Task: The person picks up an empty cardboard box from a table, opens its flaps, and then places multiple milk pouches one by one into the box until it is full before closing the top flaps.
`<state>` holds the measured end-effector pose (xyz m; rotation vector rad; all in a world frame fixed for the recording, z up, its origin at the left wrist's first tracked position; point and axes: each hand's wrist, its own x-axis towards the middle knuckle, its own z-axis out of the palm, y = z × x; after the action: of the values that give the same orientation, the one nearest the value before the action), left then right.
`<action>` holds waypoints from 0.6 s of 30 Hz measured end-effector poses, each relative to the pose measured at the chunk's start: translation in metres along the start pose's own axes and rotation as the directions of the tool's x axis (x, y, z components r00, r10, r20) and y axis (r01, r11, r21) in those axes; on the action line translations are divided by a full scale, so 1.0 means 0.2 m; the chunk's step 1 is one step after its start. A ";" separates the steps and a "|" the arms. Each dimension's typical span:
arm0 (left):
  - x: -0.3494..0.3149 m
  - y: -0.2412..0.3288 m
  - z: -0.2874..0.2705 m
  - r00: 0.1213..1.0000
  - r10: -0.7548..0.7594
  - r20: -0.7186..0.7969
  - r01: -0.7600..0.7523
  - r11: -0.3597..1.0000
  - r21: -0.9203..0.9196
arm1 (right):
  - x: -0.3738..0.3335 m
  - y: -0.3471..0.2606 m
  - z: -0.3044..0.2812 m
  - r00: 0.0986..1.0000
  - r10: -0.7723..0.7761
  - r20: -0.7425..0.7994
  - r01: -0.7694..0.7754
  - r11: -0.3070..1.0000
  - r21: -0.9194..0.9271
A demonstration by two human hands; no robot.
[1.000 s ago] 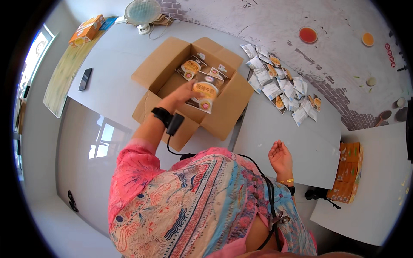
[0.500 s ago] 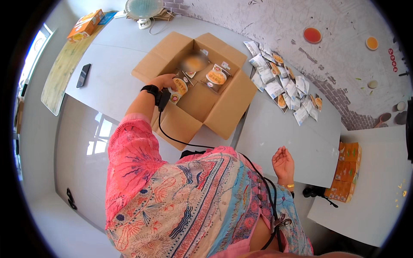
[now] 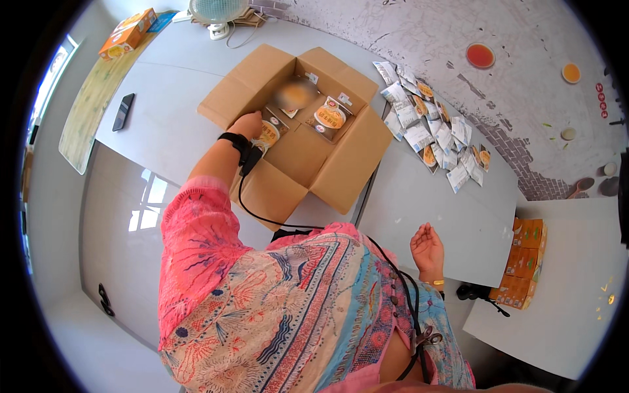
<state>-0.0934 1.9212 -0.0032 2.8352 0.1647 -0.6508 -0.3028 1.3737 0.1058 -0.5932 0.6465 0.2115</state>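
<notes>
An opened cardboard box [image 3: 350,167] stands on the table with its flaps folded outward. My left hand [image 3: 247,124] reaches over its left wall, fingers closed at the edge of a printed food packet [image 3: 270,133] with a yellow-orange food picture. The fingertips are partly hidden. Inside the box, a similar packet [image 3: 329,118] lies near the right wall, and another packet [image 3: 295,96] near the far corner is blurred. My right hand [image 3: 427,249] is held over the near edge of the table, palm up, holding nothing, its fingers stretched out and slightly curled.
Several silver and printed packets [image 3: 429,124] lie heaped on the right of the table. A phone [image 3: 123,111] lies at the left, and a fan [image 3: 218,13] stands at the back. Stacked orange cartons [image 3: 522,262] are at the right. A black cable [image 3: 282,224] runs from my left wrist.
My left hand has shifted slightly left, and the packet at its fingers has moved closer to the box's left wall. My right hand stays nearly in place.
</notes>
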 end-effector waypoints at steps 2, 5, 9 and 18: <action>-0.01 0.05 -0.01 0.998 0.001 -0.055 0.002 0.998 0.067 | 0.01 0.00 0.00 1.000 0.004 -0.003 -0.004 1.000 0.000; -0.02 0.17 -0.09 0.983 0.083 -0.162 -0.069 0.994 0.086 | 0.02 0.00 -0.01 1.000 0.002 -0.002 -0.002 1.000 -0.009; 0.11 0.24 -0.08 0.928 0.203 -0.312 -0.179 0.978 0.103 | 0.03 0.00 -0.01 1.000 -0.001 -0.005 0.001 1.000 -0.003; 0.33 0.35 -0.01 0.916 0.141 -0.376 -0.107 0.988 0.109 | -0.02 0.02 -0.06 0.992 -0.059 -0.113 0.060 0.998 0.010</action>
<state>-0.0214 1.8586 -0.0170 2.9956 0.0183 -0.0702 -0.3138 1.3707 0.0988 -0.6140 0.7373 0.1185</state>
